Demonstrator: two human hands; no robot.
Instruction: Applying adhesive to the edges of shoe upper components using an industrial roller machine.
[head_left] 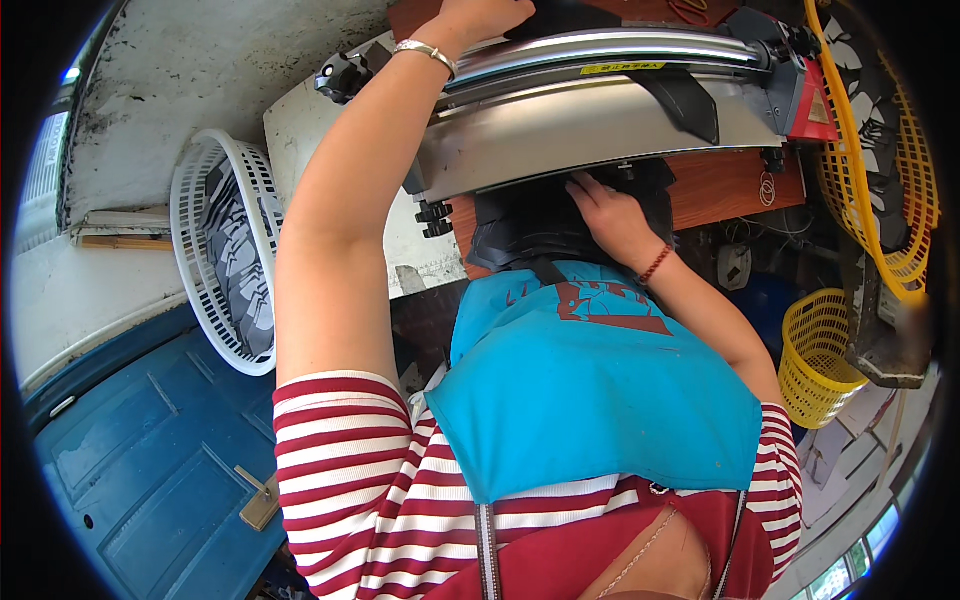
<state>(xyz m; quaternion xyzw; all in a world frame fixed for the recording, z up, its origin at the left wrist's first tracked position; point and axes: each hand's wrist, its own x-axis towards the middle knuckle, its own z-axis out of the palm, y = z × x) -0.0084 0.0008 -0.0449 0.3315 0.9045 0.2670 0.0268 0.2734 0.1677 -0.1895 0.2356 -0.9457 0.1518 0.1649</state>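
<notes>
Pressing down on a stack of black cut pieces [545, 225], my right hand [610, 205] lies flat with fingers spread on the dark material, just above the middle of the frame, under the front edge of a long metal machine [600, 125]. The stack sits on a reddish-brown wooden tabletop [725, 185], partly tucked beneath the machine's silver housing. A red bead bracelet [655, 263] circles that wrist.

My left hand [480, 15] reaches up to the top edge of the frame, over the machine's curved chrome bar [620, 45], and rests on something dark there; its fingers are cut off by the frame, so I cannot tell whether they are clenched or loose. A silver bracelet [425, 52] sits on the left wrist.

Below the stack, my blue apron [590, 390] fills the centre, over a red and white striped shirt [350, 470].

At the left, a white plastic basket [195, 190] leans against a pale wall, holding grey and black cut pieces. A blue panelled door [150, 460] lies in the lower left. At the right, a small yellow basket [815, 350] stands low, and a larger yellow basket [915, 200] with more dark pieces hangs in the upper right, near a yellow hose [850, 150].
</notes>
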